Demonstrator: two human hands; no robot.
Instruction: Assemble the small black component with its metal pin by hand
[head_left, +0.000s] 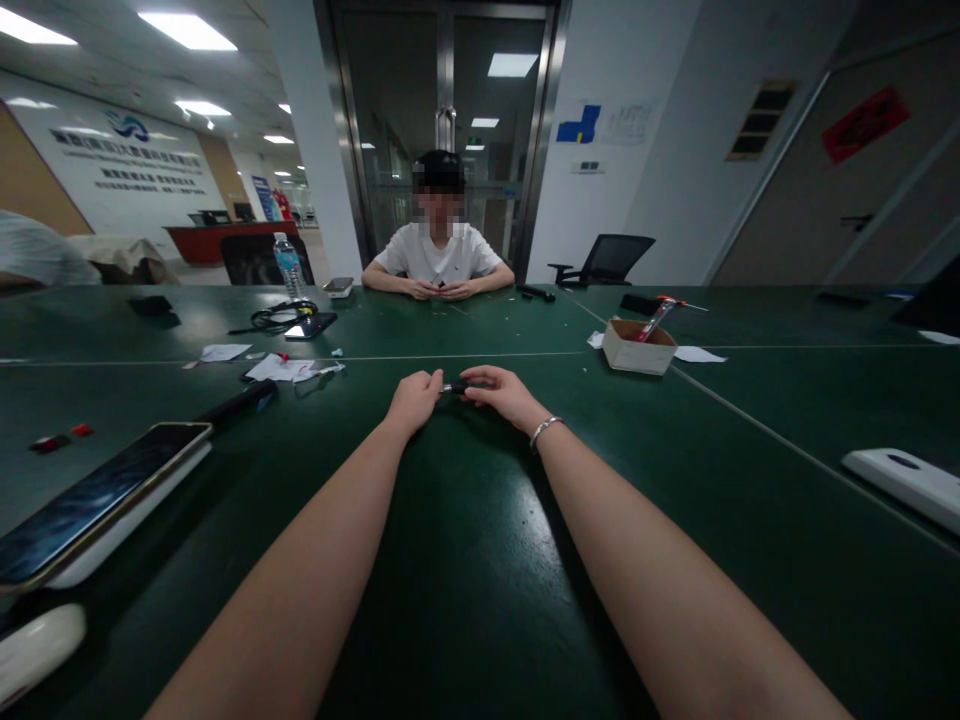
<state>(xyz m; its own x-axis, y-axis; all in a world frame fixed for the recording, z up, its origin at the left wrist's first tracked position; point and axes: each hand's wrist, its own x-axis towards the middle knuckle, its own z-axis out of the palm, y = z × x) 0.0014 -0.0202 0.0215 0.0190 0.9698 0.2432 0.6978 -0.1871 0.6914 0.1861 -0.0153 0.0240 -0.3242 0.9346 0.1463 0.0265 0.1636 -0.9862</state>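
Observation:
Over the green table, a small black piece with a silver metal end (454,387) spans the gap between my two hands; its exact kind is too small to tell. My left hand (414,402) is closed around the silver end, thumb on top, and hides the rest of that side. From the other side, the thumb and fingers of my right hand (506,396) pinch the black end. A silver bracelet (545,432) circles my right wrist.
A cardboard box (639,352) holding a red-handled tool stands at right. Phone (105,490), white mouse (37,650), paper scraps (281,367), cable (279,316) and water bottle (288,265) lie or stand left. A person (439,255) sits opposite, hands together. A white device (904,480) lies far right.

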